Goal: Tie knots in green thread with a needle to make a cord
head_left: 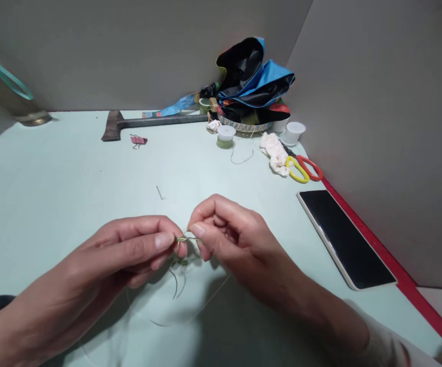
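**Two hands pinch a green knot over the table**

We see a pale green table (71, 168) boxed in by grey walls. At its far edge lies a heap of black and blue fabric (253, 76), with an axe (148, 123) lying crosswise to its left. A dark phone (345, 237) lies face up at right, no writing legible. Beyond it rest scissors (303, 168), a white rag (276, 152), a spool (226, 136) and a pink clip (138, 139).

Nothing blocks our hands. The left hand (129, 250) and right hand (232, 237) meet near the table's front, each with thumb and forefinger pressed onto a small green thread knot (182, 242). It runs left-right between them; loose ends curl down towards us.
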The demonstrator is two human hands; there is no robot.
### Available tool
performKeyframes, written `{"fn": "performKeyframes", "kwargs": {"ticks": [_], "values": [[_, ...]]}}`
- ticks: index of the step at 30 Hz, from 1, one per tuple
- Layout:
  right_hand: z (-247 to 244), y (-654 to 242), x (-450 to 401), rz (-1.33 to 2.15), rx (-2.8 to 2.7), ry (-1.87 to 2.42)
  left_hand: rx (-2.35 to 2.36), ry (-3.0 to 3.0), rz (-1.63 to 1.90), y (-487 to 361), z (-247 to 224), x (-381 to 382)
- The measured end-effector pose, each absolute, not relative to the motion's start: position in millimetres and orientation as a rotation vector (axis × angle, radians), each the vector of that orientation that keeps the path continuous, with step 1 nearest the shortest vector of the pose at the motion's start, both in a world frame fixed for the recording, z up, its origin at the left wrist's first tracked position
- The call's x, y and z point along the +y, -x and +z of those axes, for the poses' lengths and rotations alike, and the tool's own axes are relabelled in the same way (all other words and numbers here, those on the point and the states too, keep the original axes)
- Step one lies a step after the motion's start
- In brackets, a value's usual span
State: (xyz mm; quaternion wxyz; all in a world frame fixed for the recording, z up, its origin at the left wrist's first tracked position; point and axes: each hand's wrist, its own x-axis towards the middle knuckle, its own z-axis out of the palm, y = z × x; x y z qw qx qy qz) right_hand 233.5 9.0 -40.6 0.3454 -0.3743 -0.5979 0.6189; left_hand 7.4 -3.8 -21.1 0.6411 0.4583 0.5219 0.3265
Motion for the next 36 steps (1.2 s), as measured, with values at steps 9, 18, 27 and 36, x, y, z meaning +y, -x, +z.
{"fn": "performKeyframes", "kwargs": {"ticks": [9,18,27,36], "values": [[-40,-234,4,0.908,-1.629,1.160,1.171,-1.031,0.790,-21,-22,5],[-41,-210,-13,1.740,-1.560,1.188,1.099,-0.927,0.809,6,-40,-10],[-48,-214,-14,1.886,-1.444,1.026,0.958,-0.826,0.774,3,-37,-13],[-56,-209,-11,1.873,-1.426,1.001,1.111,-0.951,0.849,-31,-18,13]]}}
